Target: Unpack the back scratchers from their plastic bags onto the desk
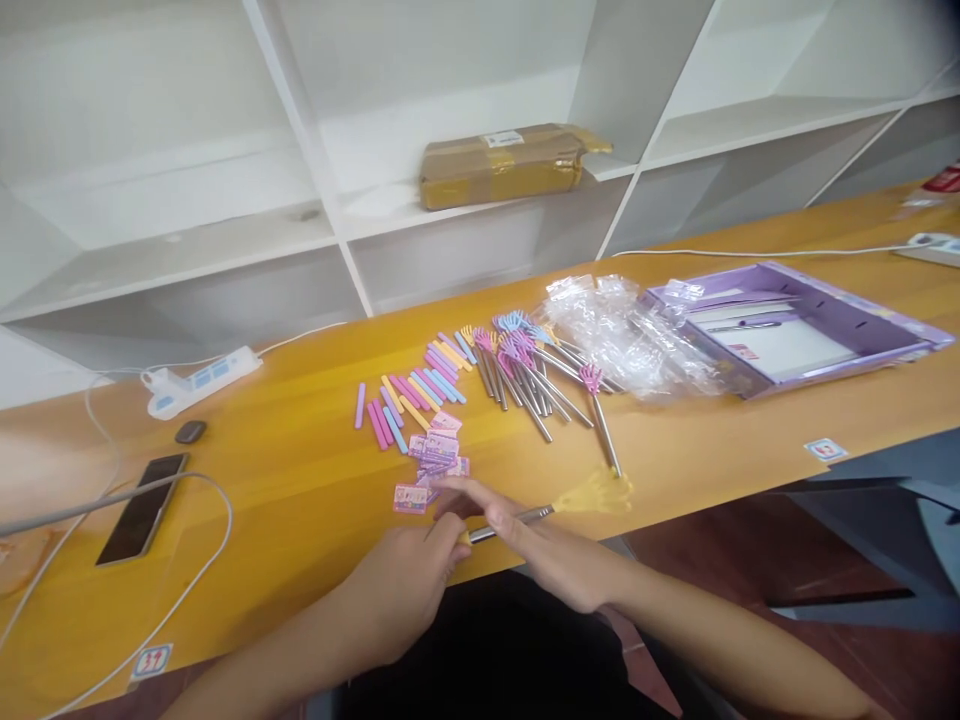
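Observation:
A yellow hand-shaped back scratcher [592, 496] with a metal rod lies slantwise above the table's front edge. My left hand [409, 575] is closed round its yellow handle end. Across the rod is my right hand [551, 555], hiding part of it; its index finger stretches left towards small pink and purple printed cards [439, 450], while its other fingers are partly hidden. A single pink back scratcher [600, 420] lies just beyond the yellow head. Further back is a pile of back scratchers [525, 370] in several colours. Loose pastel handle tubes [412, 395] lie left of the pile.
Clear plastic bags [634, 335] lie beside a purple open box [757, 385] on the right. On the left are a phone [142, 510], a small black object [190, 432], a power strip [206, 380] and loose cables. A taped cardboard package [502, 172] sits on the white shelf.

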Tool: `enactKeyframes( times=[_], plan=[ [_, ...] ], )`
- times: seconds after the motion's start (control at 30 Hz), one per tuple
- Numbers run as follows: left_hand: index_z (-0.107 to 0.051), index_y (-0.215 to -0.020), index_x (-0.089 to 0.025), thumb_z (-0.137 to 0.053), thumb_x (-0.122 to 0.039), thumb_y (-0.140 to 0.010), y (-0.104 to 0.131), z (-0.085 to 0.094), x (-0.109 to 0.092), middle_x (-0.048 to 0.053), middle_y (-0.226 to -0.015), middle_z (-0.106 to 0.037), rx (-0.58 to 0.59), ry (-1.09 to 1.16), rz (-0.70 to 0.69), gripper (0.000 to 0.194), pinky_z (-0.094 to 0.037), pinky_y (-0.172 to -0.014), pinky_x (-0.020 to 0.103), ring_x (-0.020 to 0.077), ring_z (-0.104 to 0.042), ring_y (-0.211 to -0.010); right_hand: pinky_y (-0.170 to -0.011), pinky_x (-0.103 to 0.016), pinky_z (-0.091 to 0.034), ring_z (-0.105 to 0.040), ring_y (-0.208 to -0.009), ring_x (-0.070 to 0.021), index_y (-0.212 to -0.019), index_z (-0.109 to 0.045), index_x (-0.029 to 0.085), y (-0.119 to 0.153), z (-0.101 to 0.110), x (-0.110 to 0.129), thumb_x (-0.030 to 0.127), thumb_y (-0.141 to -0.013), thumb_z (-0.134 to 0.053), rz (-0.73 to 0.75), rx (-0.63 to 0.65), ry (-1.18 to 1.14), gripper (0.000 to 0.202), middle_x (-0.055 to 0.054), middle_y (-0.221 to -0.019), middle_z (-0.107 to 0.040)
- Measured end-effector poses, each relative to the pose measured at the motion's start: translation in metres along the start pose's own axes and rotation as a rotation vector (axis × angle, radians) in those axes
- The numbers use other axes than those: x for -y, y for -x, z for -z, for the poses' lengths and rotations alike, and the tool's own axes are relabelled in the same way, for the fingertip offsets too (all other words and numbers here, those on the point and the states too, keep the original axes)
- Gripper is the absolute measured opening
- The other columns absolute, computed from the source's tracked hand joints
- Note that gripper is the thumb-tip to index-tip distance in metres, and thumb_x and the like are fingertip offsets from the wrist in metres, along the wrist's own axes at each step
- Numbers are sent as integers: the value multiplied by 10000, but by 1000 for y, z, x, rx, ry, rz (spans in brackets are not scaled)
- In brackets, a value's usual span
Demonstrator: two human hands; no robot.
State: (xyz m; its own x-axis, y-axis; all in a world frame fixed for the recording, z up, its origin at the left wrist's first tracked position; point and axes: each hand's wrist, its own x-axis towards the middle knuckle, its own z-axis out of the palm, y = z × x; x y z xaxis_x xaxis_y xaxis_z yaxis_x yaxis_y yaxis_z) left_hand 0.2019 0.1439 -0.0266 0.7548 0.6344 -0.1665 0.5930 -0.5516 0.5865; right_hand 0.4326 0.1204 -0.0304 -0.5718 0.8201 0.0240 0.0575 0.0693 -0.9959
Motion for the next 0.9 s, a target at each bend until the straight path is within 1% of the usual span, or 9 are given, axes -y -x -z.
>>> enactKeyframes(
  times=[0.07,0.13,0.27,0.43,0.6,0.7,0.77,0.83,0.9],
  plan=[
    [-589,-1160,-209,-326,-281,-1107,-6,-6,2,95,-961,-747,-46,9,-28,278,-554,-746,323,225,-703,-808,-1220,-470,-383,-509,-1380,-255,-1579,-458,265,-11,-6,-6,618,-1109,-302,88,-17,9,608,-131,-1483,-545],
    [-594,-1170,-192,-333,-244,-1093,-11,-13,5,115,-996,-750,-78,-43,-66,277,-578,-766,344,236,-722,-839,-1196,-458,-406,-540,-1332,-250,-1489,-555,236,-23,-15,-16,623,-1105,-323,158,-66,0,592,-135,-1433,-563],
    [-579,-1136,-177,-396,-191,-1072,-11,-24,9,138,-998,-771,-82,-214,-76,194,-605,-756,374,276,-763,-878,-1121,-441,-465,-589,-1229,-239,-1253,-689,199,-35,-33,-37,585,-1124,-152,202,-189,-76,674,-129,-1286,-616],
    [-563,-1025,-190,-455,-214,-1074,2,-30,4,117,-879,-775,40,-395,-9,121,-594,-639,356,284,-772,-745,-1046,-423,-486,-603,-1142,-241,-1216,-659,187,-23,-30,-37,474,-1126,-237,293,-131,12,518,-116,-1181,-646],
    [-556,-1071,-188,-466,-223,-1076,13,-28,-10,100,-883,-776,125,-467,7,96,-568,-589,322,259,-757,-682,-997,-391,-495,-608,-1099,-224,-1165,-633,201,-15,-24,-21,368,-1126,-236,404,-61,120,433,-109,-1141,-651],
    [-547,-1087,-196,-501,-222,-1068,21,-22,-18,70,-887,-769,161,-497,-19,56,-576,-615,313,247,-756,-710,-837,-350,-494,-595,-953,-214,-1113,-619,176,-13,-29,-20,392,-1110,-240,505,-131,235,437,-116,-1039,-629],
    [-547,-1059,-206,-527,-226,-1063,26,-18,-23,48,-879,-758,168,-508,-43,29,-580,-635,307,237,-750,-729,-692,-312,-418,-523,-778,-182,-953,-580,176,-9,-32,-24,431,-1097,-264,549,-189,333,431,-82,-887,-575],
    [-551,-1012,-214,-528,-233,-1070,29,-14,-26,33,-863,-745,155,-541,-50,65,-577,-641,295,224,-742,-735,-622,-295,-331,-425,-661,-144,-794,-476,190,-4,-36,-28,460,-1101,-266,478,-179,342,459,-33,-758,-488],
    [-558,-988,-214,-512,-239,-1081,29,-11,-27,32,-859,-737,131,-602,-44,106,-575,-636,297,225,-737,-737,-609,-281,-309,-372,-614,-117,-721,-388,193,2,-40,-33,491,-1122,-239,296,-102,206,521,2,-687,-414]
  ],
)
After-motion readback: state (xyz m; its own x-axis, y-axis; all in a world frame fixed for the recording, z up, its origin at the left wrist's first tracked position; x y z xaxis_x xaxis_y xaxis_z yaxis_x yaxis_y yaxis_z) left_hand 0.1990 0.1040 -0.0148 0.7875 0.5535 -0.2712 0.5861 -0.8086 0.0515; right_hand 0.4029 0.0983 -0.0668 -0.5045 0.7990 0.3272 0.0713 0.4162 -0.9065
